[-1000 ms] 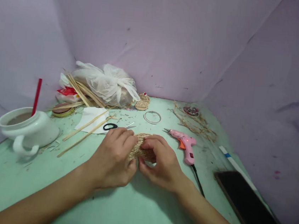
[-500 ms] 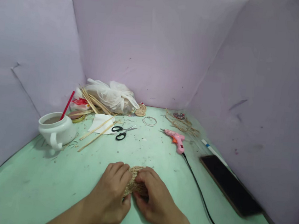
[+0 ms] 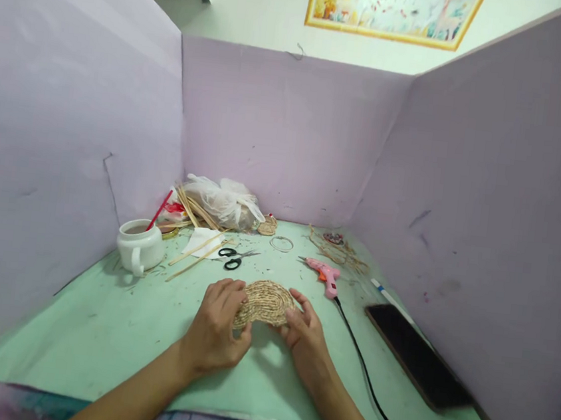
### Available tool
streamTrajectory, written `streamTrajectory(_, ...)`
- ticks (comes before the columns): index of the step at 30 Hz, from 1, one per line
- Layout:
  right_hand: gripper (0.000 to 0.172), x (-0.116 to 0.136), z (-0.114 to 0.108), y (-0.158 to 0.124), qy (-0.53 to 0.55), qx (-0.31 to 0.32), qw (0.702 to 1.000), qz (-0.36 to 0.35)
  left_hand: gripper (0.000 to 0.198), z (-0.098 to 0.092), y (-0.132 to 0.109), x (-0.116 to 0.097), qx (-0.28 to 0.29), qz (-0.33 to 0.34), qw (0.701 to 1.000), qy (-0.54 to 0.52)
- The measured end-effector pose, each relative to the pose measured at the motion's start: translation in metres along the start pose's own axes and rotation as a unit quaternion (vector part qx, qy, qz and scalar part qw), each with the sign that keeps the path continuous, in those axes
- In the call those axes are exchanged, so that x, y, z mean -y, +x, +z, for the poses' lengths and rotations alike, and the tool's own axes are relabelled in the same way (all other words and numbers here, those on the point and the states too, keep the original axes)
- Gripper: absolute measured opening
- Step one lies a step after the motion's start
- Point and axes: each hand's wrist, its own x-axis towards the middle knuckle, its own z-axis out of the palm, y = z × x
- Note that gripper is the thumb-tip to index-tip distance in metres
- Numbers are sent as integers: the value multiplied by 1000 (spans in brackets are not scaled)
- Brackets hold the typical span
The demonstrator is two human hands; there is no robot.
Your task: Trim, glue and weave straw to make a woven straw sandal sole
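Note:
Between my hands is a woven straw piece, rounded along its top, with coiled rows of twisted straw and an arched lower edge. My left hand grips its left end, fingers over the top and thumb below. At the right end, my right hand pinches it between thumb and fingers. The piece is held tilted up over the green tabletop. Beyond it lie black-handled scissors and a pink glue gun, both apart from my hands.
A white mug with a red stick stands at left. Behind are straw strips, white paper, a plastic bag, a metal ring and loose fibres. A phone and the glue gun's black cord lie at right.
My view has tilted up, showing a framed picture above the partition. The right hand has shifted outward to the piece's right end, so much more of the straw weave shows.

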Motion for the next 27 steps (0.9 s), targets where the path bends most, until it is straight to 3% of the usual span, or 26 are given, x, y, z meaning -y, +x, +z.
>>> streamTrajectory(2, 45, 4, 8, 3, 91, 52, 991, 85, 31, 3, -1, 1, -1, 0, 1000, 12)
streamTrajectory(4, 47, 7, 13, 9, 145, 65, 977, 142, 31, 6, -2, 2, 5, -3, 1000, 19)
streamTrajectory(9, 41, 8, 15, 24, 140, 85, 968, 188, 29, 8, -2, 3, -1, -8, 999, 35)
streamTrajectory(12, 42, 7, 14, 23, 161, 103, 965, 181, 27, 9, -1, 2, -8, -22, 999, 38)
streamTrajectory(23, 40, 4, 12, 17, 150, 63, 974, 157, 24, 12, -7, -6, -10, -8, 998, 56)
streamTrajectory(27, 34, 3, 8, 21, 144, 29, 979, 139, 29, 6, -6, -6, -24, -51, 997, -61)
